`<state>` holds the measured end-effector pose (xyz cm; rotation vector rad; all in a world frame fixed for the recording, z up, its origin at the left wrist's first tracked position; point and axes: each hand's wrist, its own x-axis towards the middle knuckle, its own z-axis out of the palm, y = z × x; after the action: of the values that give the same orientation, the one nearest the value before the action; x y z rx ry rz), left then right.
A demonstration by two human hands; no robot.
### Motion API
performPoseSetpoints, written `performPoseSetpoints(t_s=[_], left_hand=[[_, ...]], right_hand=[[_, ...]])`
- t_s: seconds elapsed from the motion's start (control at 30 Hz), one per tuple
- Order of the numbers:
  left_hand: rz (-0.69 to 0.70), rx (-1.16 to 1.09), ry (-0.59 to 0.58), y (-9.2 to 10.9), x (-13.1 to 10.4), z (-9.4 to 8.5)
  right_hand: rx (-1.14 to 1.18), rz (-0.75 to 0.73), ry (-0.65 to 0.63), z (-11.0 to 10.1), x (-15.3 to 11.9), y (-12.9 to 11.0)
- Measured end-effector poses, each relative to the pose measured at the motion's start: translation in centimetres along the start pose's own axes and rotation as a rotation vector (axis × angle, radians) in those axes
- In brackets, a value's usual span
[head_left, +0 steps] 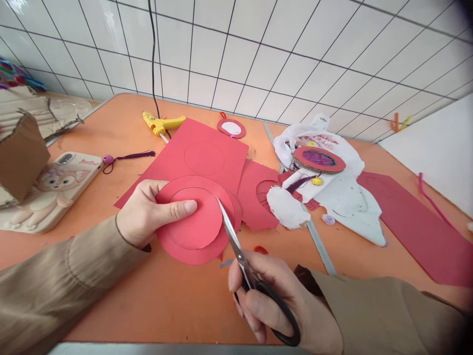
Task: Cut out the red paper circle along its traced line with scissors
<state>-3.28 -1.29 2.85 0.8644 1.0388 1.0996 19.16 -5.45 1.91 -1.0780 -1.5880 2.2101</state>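
My left hand point(157, 209) pinches a red paper disc point(199, 224), thumb on top and the other fingers hidden beneath. A smaller circle is marked inside the disc, and part of its line, at the right and lower side, looks cut. In my right hand point(273, 296) are scissors point(239, 254) with black handles, my fingers in the loops. Their blades meet the disc along the inner circle at its upper right. Just beyond lies a red paper sheet point(218, 145) with a circle drawn on it.
Behind the sheet lie a yellow glue gun point(160, 123) and a small red oval frame point(231, 128). To the left are a phone point(55, 190) and torn cardboard point(24, 148). A white plastic bag point(347, 158) with a cardboard-backed ring point(320, 160) sits right, near a red paper strip point(417, 227).
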Motion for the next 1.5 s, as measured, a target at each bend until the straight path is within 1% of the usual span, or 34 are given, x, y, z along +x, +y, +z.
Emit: performPoseSetpoints(t_s=[0.27, 0.63, 0.9, 1.1, 1.2, 1.33, 1.5], left_hand=[[0.004, 0.004, 0.009, 0.2, 0.0, 0.0], [-0.003, -0.003, 0.0, 0.0, 0.1, -0.1], [-0.003, -0.013, -0.016, -0.1, 0.2, -0.3], [-0.051, -0.08, -0.051, -0.5, 0.7, -0.8], [-0.043, -0.091, -0.036, -0.4, 0.5, -0.6], [-0.051, -0.078, 0.011, -0.3, 0.3, -0.3], [-0.028, 0.005, -0.044, -0.5, 0.5, -0.6]], right_hand=[[-0.039, -0.064, -0.006, -0.1, 0.0, 0.6], [-0.014, -0.075, 0.009, -0.2, 0.0, 1.1], [-0.007, -0.058, 0.022, -0.1, -0.2, 1.1], [0.014, -0.075, 0.035, 0.0, 0.0, 1.4], [0.023, -0.076, 0.034, 0.0, 0.1, 1.2], [0.026, -0.05, 0.024, 0.1, 0.0, 0.6], [0.028, -0.021, 0.01, 0.2, -0.1, 0.3]])
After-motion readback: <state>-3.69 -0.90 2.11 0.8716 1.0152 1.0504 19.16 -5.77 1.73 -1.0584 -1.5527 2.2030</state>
